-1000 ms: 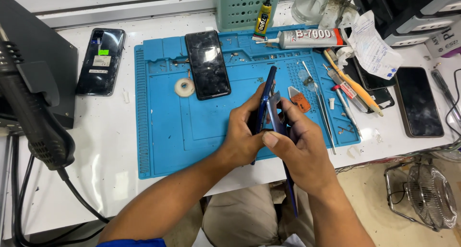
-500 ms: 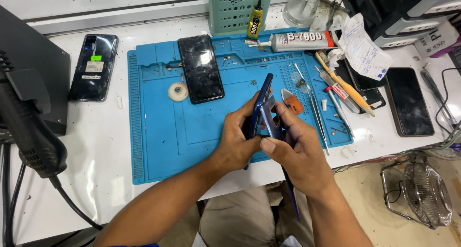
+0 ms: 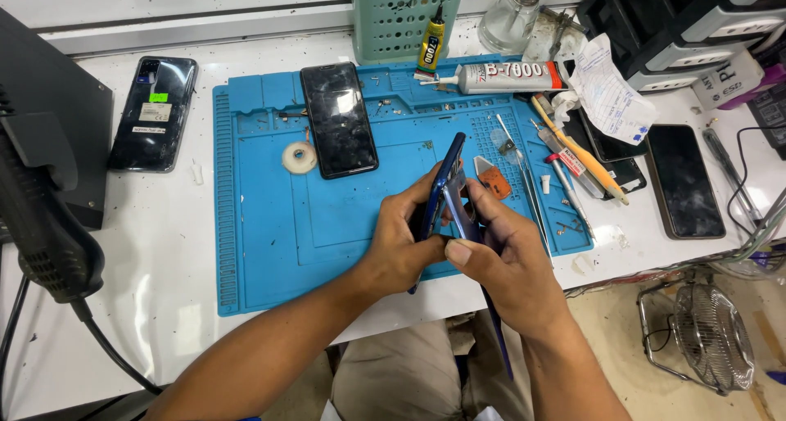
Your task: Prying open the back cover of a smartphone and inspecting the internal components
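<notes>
My left hand (image 3: 399, 242) grips a dark blue phone (image 3: 443, 179), held on edge above the blue work mat (image 3: 270, 224). My right hand (image 3: 509, 261) presses against the same phone from the right, thumb on its lower edge, and holds a thin metal pry tool (image 3: 460, 212) at the seam. A blue strip runs down below my right wrist. A second phone with a black screen (image 3: 338, 118) lies flat on the mat beyond my hands, next to a small roll of white tape (image 3: 300, 156).
A dark phone (image 3: 154, 112) lies left of the mat, another (image 3: 684, 179) to the right. A glue tube (image 3: 508, 77), tweezers (image 3: 524, 183), an orange pick (image 3: 495, 179) and screwdrivers lie at the mat's right. A green basket (image 3: 407, 15) stands behind; a black device (image 3: 41, 183) at left.
The view shifted slightly. My hands keep the phone on edge in much the same spot over the mat, with the tool still at the seam.
</notes>
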